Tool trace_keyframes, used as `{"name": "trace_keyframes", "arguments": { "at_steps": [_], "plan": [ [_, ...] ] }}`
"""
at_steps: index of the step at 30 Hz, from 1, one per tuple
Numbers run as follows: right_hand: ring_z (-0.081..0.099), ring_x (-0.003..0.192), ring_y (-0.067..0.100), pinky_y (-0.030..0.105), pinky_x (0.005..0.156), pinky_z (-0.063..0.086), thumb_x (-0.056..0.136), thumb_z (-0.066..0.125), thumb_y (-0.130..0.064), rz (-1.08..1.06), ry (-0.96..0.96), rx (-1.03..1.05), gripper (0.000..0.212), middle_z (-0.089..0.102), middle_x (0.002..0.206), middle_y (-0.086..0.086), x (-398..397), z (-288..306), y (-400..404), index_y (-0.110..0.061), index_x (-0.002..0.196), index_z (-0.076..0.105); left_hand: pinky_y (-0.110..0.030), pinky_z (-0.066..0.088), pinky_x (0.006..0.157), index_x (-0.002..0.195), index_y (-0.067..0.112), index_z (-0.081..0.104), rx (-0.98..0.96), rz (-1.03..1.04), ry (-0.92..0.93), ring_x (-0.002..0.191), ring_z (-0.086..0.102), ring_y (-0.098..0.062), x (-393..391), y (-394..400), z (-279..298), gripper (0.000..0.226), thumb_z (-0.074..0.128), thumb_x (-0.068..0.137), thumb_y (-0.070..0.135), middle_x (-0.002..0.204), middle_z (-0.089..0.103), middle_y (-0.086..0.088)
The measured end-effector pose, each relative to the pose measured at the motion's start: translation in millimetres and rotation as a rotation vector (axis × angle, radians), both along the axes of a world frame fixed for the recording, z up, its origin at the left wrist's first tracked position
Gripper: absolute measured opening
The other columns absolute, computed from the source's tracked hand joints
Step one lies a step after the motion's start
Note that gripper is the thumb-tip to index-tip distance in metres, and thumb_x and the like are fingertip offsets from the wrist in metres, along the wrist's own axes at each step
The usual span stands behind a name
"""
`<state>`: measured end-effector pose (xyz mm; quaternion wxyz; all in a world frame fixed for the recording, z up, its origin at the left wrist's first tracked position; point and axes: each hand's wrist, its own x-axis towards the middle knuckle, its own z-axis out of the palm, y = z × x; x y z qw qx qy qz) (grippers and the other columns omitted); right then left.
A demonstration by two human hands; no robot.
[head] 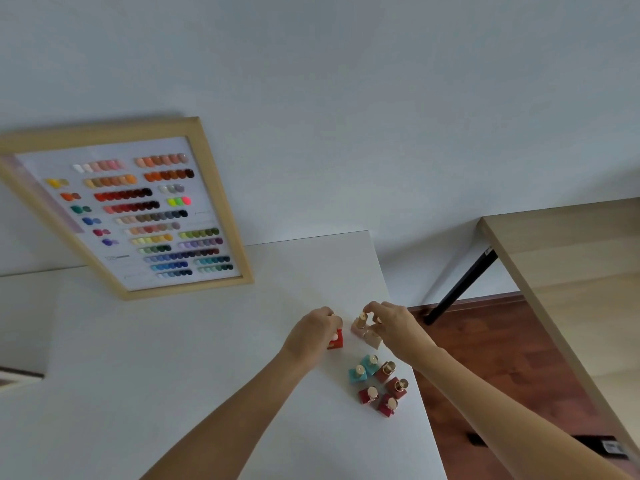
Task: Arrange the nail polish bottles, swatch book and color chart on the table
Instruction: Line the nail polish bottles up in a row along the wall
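From my head camera, a white table point(194, 358) fills the lower left, set against a plain pale wall point(346, 98). To the right there is dark reddish wood flooring point(491, 348), and beyond it a second, light wood table point(568, 258) on a black leg point(464, 285).

The color chart point(138, 209), rows of colored nail tips in a light wooden frame, lies at the back of the white table, its top reaching up against the wall. I cannot make out the swatch book for certain.

No trays or boxes here; the bottles stand directly on the tabletop near its right edge. My left hand point(313, 332) is closed around the gold cap of a red bottle point(336, 339), which stands on the table. My right hand point(391, 327) pinches the cap of a pale pink bottle point(360, 323) with fingertips, and a beige bottle point(373, 338) sits just beside it, partly under my palm. Nearer to me stands a tight cluster: two turquoise bottles point(363, 368) and four dark red bottles point(384, 389), all upright, gold caps up.
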<state>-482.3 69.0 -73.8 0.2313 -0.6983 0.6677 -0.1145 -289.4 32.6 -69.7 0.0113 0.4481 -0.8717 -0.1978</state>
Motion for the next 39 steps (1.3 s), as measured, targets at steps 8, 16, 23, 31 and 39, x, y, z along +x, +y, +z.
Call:
{"name": "trace_keyframes", "arguments": {
  "at_steps": [8, 16, 23, 31, 39],
  "plan": [
    [0.063, 0.085, 0.009, 0.015, 0.077, 0.049, 0.090, 0.062, -0.014, 0.022, -0.093, 0.006, 0.037, 0.068, 0.106, 0.002, -2.5, -4.1, 15.2, -0.023, 0.122, 0.047, -0.028, 0.050, 0.100, 0.151, 0.027, 0.017, -0.038, 0.032, 0.071, 0.115, 0.059, -0.018, 4.4, 12.0, -1.9, 0.075, 0.061, 0.090, 0.021, 0.130, 0.057, -0.006],
    [0.063, 0.085, 0.013, 0.020, 0.079, 0.053, 0.090, 0.061, -0.011, -0.011, -0.187, 0.005, 0.038, 0.065, 0.109, 0.005, 9.5, 0.2, 13.9, -0.023, 0.119, 0.039, -0.024, 0.052, 0.095, 0.151, 0.026, 0.007, -0.019, 0.168, 0.104, 0.108, 0.063, -0.015, 12.0, 19.6, -9.7, 0.083, 0.062, 0.090, 0.019, 0.131, 0.051, -0.004],
    [0.053, 0.077, 0.008, 0.020, 0.078, 0.047, 0.085, 0.067, -0.010, -0.077, -0.185, -0.023, 0.056, 0.056, 0.107, 0.003, 16.3, -2.4, 8.6, -0.019, 0.129, 0.033, -0.031, 0.052, 0.097, 0.151, 0.019, 0.012, 0.109, 0.270, 0.117, 0.114, 0.060, -0.021, 11.8, 16.3, -23.1, 0.080, 0.063, 0.089, 0.015, 0.136, 0.047, -0.009],
    [0.056, 0.065, 0.004, 0.008, 0.057, 0.040, 0.085, 0.066, -0.017, -0.045, -0.203, 0.051, 0.052, 0.056, 0.084, -0.009, 12.0, -15.0, 4.2, -0.021, 0.124, 0.033, -0.029, 0.047, 0.103, 0.147, 0.017, 0.026, 0.200, 0.314, 0.129, 0.124, 0.053, -0.021, 7.5, 7.8, -41.7, 0.080, 0.072, 0.082, 0.018, 0.139, 0.046, -0.009],
    [0.060, 0.072, 0.007, 0.014, 0.065, 0.045, 0.084, 0.067, -0.027, 0.004, -0.130, 0.047, 0.013, 0.055, 0.086, -0.009, -0.8, -26.8, 0.0, -0.020, 0.091, 0.059, -0.026, 0.047, 0.097, 0.130, 0.015, 0.048, 0.231, 0.309, 0.175, 0.112, 0.059, -0.023, 1.2, 3.0, -52.2, 0.057, 0.074, 0.080, 0.022, 0.125, 0.053, -0.009]
  ]
}}
